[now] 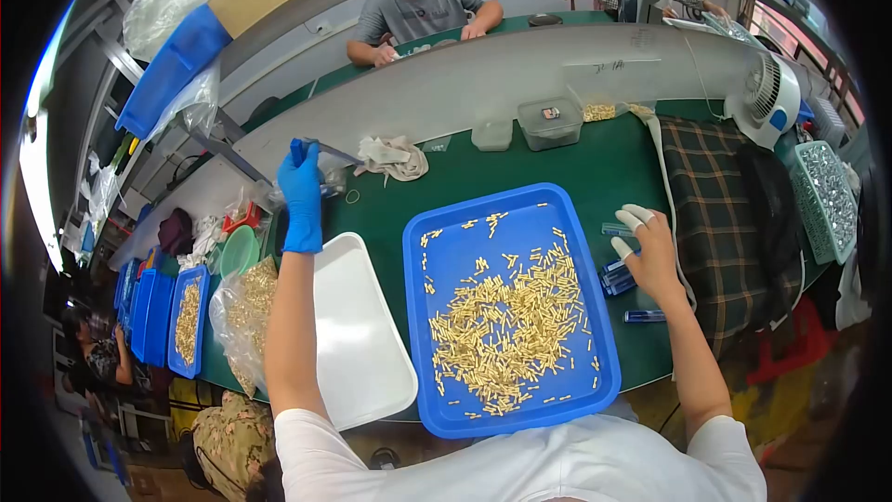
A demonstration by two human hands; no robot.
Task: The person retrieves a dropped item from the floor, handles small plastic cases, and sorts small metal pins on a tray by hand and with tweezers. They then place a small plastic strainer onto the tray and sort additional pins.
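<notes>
My left hand (pixel 301 195), in a blue glove, is raised over the far left of the table with its fingers closed. A small dark-blue piece (pixel 297 151) shows at its fingertips; its kind is unclear. My right hand (pixel 649 256) has white finger cots and its fingers are apart. It hovers over or touches several slim tools with clear and blue parts (pixel 617 279), right of the blue tray (pixel 418 316). Many small brass pins (pixel 506 325) lie scattered and heaped in that tray. A white tray (pixel 358 344) lies left of it, below my left forearm.
A plastic bag of brass parts (pixel 251 297) and a smaller blue tray (pixel 174 344) stand at left. Behind are a white cloth (pixel 395 158) and a clear plastic box (pixel 548 135). A plaid cloth (pixel 715 223) and a fan (pixel 767 98) are right. A person (pixel 423 14) sits across.
</notes>
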